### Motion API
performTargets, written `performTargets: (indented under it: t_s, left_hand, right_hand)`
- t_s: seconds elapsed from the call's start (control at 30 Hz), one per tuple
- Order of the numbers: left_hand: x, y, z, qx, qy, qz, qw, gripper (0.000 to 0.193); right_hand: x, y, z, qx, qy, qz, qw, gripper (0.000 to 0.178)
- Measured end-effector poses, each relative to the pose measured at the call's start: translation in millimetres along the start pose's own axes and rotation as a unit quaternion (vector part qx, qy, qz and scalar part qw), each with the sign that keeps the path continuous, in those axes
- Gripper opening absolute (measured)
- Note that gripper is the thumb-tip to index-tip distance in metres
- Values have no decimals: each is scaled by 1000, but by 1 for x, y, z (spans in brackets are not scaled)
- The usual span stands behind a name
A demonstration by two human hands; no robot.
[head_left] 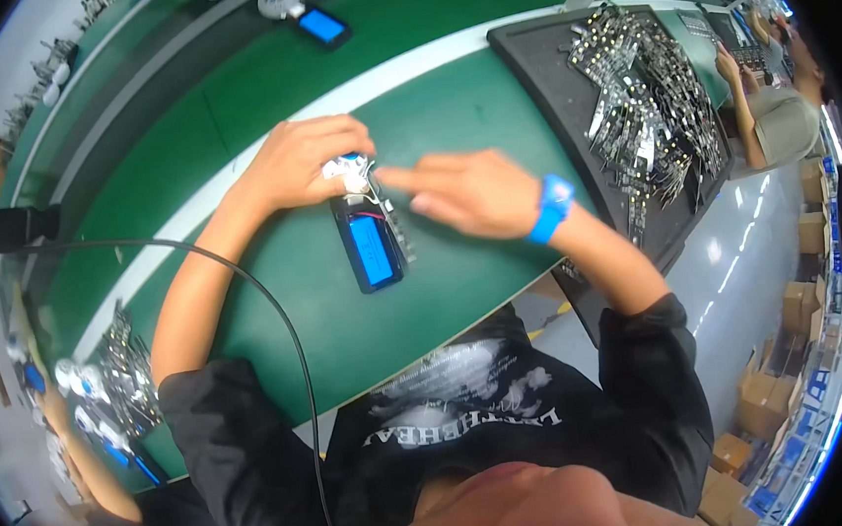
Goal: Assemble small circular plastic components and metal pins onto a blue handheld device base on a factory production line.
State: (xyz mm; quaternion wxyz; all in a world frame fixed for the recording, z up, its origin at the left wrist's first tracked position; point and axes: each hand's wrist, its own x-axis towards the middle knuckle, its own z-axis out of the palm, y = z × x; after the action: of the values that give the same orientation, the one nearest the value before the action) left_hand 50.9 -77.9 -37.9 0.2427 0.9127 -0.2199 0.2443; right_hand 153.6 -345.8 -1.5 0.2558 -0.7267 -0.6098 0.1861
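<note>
A long black housing (380, 284) with a blue block (373, 250) set in it lies on the green worktop. At its far end is a white part (351, 175) with wires, and my left hand (309, 158) closes around this part from the left. A narrow strip (398, 230) with small components runs along the housing's right side, near a red wire. My right hand (475, 194), with a blue wristband, points its stretched index finger at the wires, thumb apart. It is slightly blurred, and whether the fingertip touches them I cannot tell.
To the right, a black tray (544, 65) holds a heap of thin strips (640, 97). A similar unit with a blue block (323, 25) lies on the green belt beyond. A black cable (282, 318) hangs across the left. Co-workers sit at far left and far right.
</note>
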Motion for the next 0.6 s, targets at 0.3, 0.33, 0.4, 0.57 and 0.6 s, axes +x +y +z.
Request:
performTargets:
  t_s: [0.3, 0.33, 0.4, 0.57, 0.6]
  left_hand:
    - [-52, -203, -122, 170, 211, -518, 811, 46]
    - [-62, -224, -133, 182, 227, -524, 801, 46]
    - [-66, -258, -144, -89, 457, -528, 710, 56]
    - [-2, -238, -81, 90, 80, -551, 826, 78]
    - [13, -217, -46, 93, 103, -545, 827, 76]
  right_hand:
    - [-123, 295, -127, -197, 264, 239, 914, 64]
    - [-113, 283, -122, -243, 238, 243, 908, 63]
    - [-90, 247, -114, -289, 213, 249, 899, 62]
    - [-72, 210, -107, -360, 181, 305, 863, 52]
    - [-74, 211, -108, -339, 221, 287, 868, 50]
